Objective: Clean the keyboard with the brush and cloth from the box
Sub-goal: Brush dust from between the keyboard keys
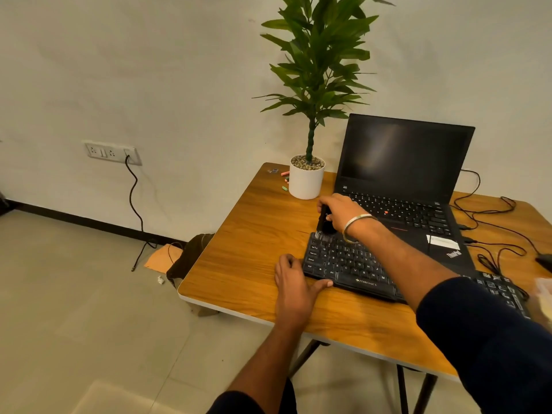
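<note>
My right hand (339, 212) grips the black brush (324, 221), bristles down on the far left corner of the keyboard (349, 265). My left hand (294, 282) lies flat on the wooden table (248, 249), fingers straight, thumb against the keyboard's near left edge. Open laptop (400, 180) just behind.

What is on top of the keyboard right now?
The brush, held by the right hand, touches the keyboard at its far left corner. The right forearm covers the middle keys; anything beneath it is hidden.

Warm, dim, soft-focus picture, wide-angle bending at the edges
</note>
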